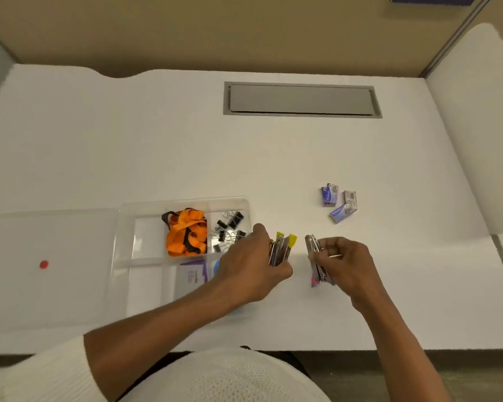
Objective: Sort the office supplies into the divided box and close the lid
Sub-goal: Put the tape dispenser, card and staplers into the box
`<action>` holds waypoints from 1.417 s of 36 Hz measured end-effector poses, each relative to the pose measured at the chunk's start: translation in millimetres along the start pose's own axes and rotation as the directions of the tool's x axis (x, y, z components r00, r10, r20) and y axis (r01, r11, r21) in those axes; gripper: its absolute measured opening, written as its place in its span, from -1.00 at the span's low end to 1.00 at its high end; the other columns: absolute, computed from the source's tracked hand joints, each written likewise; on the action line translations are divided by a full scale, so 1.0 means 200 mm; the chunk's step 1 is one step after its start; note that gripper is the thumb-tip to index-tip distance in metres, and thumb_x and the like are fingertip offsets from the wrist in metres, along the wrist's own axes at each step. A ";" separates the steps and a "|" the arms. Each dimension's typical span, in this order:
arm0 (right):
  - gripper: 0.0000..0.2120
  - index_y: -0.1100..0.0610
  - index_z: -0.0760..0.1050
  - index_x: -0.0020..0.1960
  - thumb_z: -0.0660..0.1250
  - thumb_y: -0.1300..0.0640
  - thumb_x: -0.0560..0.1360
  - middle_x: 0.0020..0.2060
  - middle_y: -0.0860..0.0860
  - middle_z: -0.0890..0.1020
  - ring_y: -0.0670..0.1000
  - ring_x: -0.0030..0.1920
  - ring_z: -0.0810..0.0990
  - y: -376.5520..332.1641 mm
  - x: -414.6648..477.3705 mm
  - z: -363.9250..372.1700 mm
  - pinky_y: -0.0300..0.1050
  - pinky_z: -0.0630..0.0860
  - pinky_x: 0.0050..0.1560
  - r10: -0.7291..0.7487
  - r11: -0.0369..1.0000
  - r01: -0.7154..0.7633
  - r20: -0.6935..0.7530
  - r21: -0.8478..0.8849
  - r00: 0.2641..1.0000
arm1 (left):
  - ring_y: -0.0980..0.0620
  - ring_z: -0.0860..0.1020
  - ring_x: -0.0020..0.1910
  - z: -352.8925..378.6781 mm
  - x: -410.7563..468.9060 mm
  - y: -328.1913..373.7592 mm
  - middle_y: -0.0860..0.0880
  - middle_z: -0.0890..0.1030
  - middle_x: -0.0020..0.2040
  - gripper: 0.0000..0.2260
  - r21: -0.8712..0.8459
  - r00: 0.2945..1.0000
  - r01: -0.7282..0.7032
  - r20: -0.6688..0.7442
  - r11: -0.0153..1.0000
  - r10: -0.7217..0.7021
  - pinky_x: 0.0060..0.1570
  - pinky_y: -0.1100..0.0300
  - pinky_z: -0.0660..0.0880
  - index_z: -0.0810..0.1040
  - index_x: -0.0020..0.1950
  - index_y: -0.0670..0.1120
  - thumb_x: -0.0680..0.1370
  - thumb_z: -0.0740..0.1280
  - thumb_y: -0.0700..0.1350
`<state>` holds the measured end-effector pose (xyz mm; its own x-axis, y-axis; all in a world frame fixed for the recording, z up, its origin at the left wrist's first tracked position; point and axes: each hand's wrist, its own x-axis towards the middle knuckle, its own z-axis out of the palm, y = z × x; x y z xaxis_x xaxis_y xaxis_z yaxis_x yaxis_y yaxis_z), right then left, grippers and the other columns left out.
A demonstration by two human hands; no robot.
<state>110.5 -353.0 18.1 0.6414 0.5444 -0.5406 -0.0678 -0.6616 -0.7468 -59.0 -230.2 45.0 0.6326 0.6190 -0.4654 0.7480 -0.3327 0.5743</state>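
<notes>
From the head camera, a white desk [273,158] fills the view, with a grey cable hatch [302,99] set into its far side. On the near left sits the clear divided box [186,203], its lid [53,256] folded open flat to the left, a red dot [44,264] on it. Inside the box, a bundle of orange lanyards [186,232] fills the far middle compartment. Black binder clips [230,227] lie in the far right compartment. A purple-printed packet [193,275] lies in a nearer compartment, and something blue beside it is mostly hidden by the left arm.

The left hand [251,259] is just right of the box's right edge, closed around a stack of small staplers [282,249] with yellow ends pointing away from the person. The right hand [346,262] is near it, a little apart to the right, gripping another bunch of staplers [317,261] whose pink and blue ends point toward the person. Whether either stack touches the desk I cannot tell.

Farther away and to the right, three small staple boxes [339,201] lie close together on the desk, well clear of both hands. The person wears a white knit top [224,378] with the sleeves pushed up.
</notes>
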 end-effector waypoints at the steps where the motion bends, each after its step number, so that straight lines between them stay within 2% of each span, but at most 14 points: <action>1: -0.86 0.09 0.67 -0.01 0.54 0.19 0.45 -0.19 0.14 0.71 0.00 -0.38 0.64 -0.05 -0.02 0.05 -0.28 0.50 -0.47 -0.012 1.000 0.012 0.034 -0.001 0.999 | -0.01 0.64 -0.18 -0.04 -0.04 -0.06 0.03 0.63 -0.13 -0.61 -0.022 0.999 0.021 -0.023 1.000 -0.022 -0.14 -0.11 0.64 0.34 0.03 0.00 0.46 0.39 0.22; 3: -0.87 0.10 0.67 -0.01 0.53 0.19 0.45 -0.20 0.13 0.72 0.02 -0.37 0.66 -0.13 -0.07 0.16 -0.25 0.53 -0.44 -0.030 1.000 0.030 0.100 -0.005 0.995 | 0.04 0.63 -0.22 -0.10 -0.12 -0.19 0.06 0.62 -0.15 -0.63 -0.063 0.995 0.062 -0.071 0.996 -0.067 -0.15 -0.09 0.65 0.34 0.04 0.02 0.49 0.42 0.18; 6: -0.85 0.06 0.66 -0.01 0.55 0.15 0.44 -0.21 0.08 0.72 0.10 -0.25 0.70 -0.23 -0.13 0.33 -0.23 0.55 -0.39 -0.064 0.997 0.071 0.198 -0.031 0.978 | 0.11 0.59 -0.19 -0.19 -0.23 -0.38 0.09 0.58 -0.09 -0.63 -0.104 0.983 0.124 -0.124 0.987 -0.136 -0.15 -0.04 0.66 0.33 0.08 0.06 0.51 0.45 0.17; 9: -0.84 0.06 0.65 0.02 0.53 0.15 0.46 -0.19 0.06 0.70 0.01 -0.23 0.69 -0.32 -0.19 0.50 -0.30 0.53 -0.40 -0.089 0.993 0.108 0.278 -0.055 0.957 | 0.12 0.61 -0.17 -0.26 -0.33 -0.55 0.11 0.59 -0.06 -0.61 -0.098 0.963 0.202 -0.163 0.974 -0.216 -0.13 0.00 0.67 0.32 0.13 0.09 0.51 0.44 0.21; 11: -0.85 0.03 0.64 0.01 0.53 0.13 0.46 -0.19 0.02 0.70 0.01 -0.19 0.70 -0.35 -0.22 0.61 -0.31 0.54 -0.38 -0.107 0.986 0.141 0.316 -0.087 0.943 | 0.10 0.59 -0.22 -0.30 -0.39 -0.65 0.11 0.59 -0.09 -0.61 -0.104 0.945 0.251 -0.191 0.963 -0.267 -0.23 0.10 0.60 0.33 0.12 0.08 0.51 0.44 0.21; 13: -0.87 0.01 0.64 -0.02 0.54 0.11 0.46 -0.20 -0.01 0.69 0.02 -0.16 0.72 -0.38 -0.25 0.72 -0.25 0.58 -0.35 -0.121 0.981 0.167 0.353 -0.103 0.928 | 0.09 0.56 -0.28 -0.35 -0.44 -0.75 0.10 0.57 -0.14 -0.61 -0.094 0.924 0.294 -0.227 0.951 -0.308 -0.29 0.13 0.51 0.33 0.08 0.06 0.51 0.44 0.22; 17: -0.86 0.01 0.66 -0.05 0.56 0.08 0.42 -0.21 0.05 0.70 0.04 -0.19 0.71 -0.39 -0.31 0.94 -0.10 0.65 -0.28 -0.136 0.977 0.188 0.390 -0.098 0.911 | 0.02 0.58 -0.21 -0.42 -0.50 -0.90 0.08 0.57 -0.11 -0.61 0.015 0.896 0.371 -0.267 0.928 -0.354 -0.24 0.08 0.52 0.33 0.05 0.04 0.49 0.40 0.24; 22: -0.85 0.00 0.64 -0.07 0.55 0.07 0.40 -0.30 -0.04 0.67 -0.03 -0.24 0.66 -0.35 -0.37 1.20 0.04 0.69 -0.18 -0.154 0.966 0.216 0.362 -0.140 0.920 | -0.05 0.62 -0.11 -0.43 -0.53 -0.99 0.02 0.58 0.01 -0.58 0.228 0.924 0.341 -0.261 0.912 -0.280 -0.21 0.07 0.55 0.36 0.15 -0.01 0.49 0.37 0.22; 27: -0.85 -0.01 0.60 -0.03 0.53 0.04 0.45 -0.30 -0.08 0.66 -0.10 -0.25 0.67 -0.31 -0.41 1.34 0.03 0.69 -0.09 -0.145 0.957 0.213 0.312 -0.198 0.939 | -0.01 0.59 -0.12 -0.41 -0.52 -1.05 0.01 0.57 0.01 -0.61 0.384 0.961 0.234 -0.231 0.893 -0.152 -0.28 0.14 0.37 0.43 0.21 -0.05 0.49 0.34 0.14; 31: -0.82 -0.01 0.61 0.01 0.53 0.01 0.45 -0.27 -0.09 0.67 -0.12 -0.23 0.67 -0.28 -0.43 1.39 -0.02 0.69 -0.08 -0.144 0.942 0.208 0.246 -0.263 0.959 | -0.04 0.63 -0.06 -0.38 -0.47 -1.09 -0.06 0.63 0.08 -0.61 0.458 0.977 0.179 -0.189 0.871 -0.101 -0.22 0.10 0.56 0.47 0.32 -0.10 0.53 0.37 -0.03; 35: -0.77 -0.01 0.61 0.04 0.54 -0.02 0.44 -0.25 -0.10 0.67 -0.13 -0.21 0.66 -0.26 -0.43 1.41 -0.02 0.68 -0.08 -0.156 0.927 0.210 0.191 -0.310 0.969 | -0.07 0.61 0.05 -0.35 -0.44 -1.09 -0.10 0.63 0.15 -0.61 0.529 0.984 0.155 -0.161 0.834 -0.081 -0.13 0.09 0.55 0.47 0.36 -0.12 0.55 0.38 -0.10; 40: -0.80 -0.01 0.62 -0.01 0.54 -0.04 0.44 -0.29 -0.10 0.67 -0.11 -0.24 0.65 -0.26 -0.43 1.43 0.00 0.68 -0.09 -0.152 0.930 0.187 0.132 -0.316 0.979 | -0.16 0.57 0.20 -0.30 -0.40 -1.07 -0.19 0.62 0.21 -0.66 0.646 0.994 0.103 -0.035 0.757 -0.105 0.02 0.04 0.56 0.47 0.37 -0.20 0.61 0.38 -0.18; 46: -0.82 0.00 0.60 -0.02 0.52 -0.03 0.45 -0.28 -0.11 0.66 -0.10 -0.23 0.65 -0.27 -0.45 1.43 -0.02 0.67 -0.07 -0.145 0.935 0.164 0.084 -0.314 0.986 | -0.16 0.58 0.19 -0.28 -0.37 -1.08 -0.18 0.62 0.22 -0.65 0.636 0.996 0.080 -0.017 0.768 -0.089 0.05 0.01 0.57 0.48 0.37 -0.18 0.60 0.41 -0.16; 51: -0.77 0.01 0.61 0.03 0.53 -0.04 0.45 -0.22 -0.10 0.67 -0.09 -0.19 0.67 -0.27 -0.45 1.43 0.04 0.69 -0.04 -0.127 0.939 0.140 0.060 -0.313 0.990 | -0.13 0.60 0.17 -0.31 -0.36 -1.10 -0.15 0.62 0.23 -0.60 0.476 0.993 0.116 -0.072 0.872 -0.093 0.05 0.05 0.57 0.49 0.37 -0.16 0.61 0.39 0.01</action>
<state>-162.0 -218.5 -4.2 0.5976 0.6542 -0.4636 0.2653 -0.7069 -0.6556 -282.5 -157.9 -6.9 0.5442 0.6971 -0.4668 0.8212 -0.5564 0.1263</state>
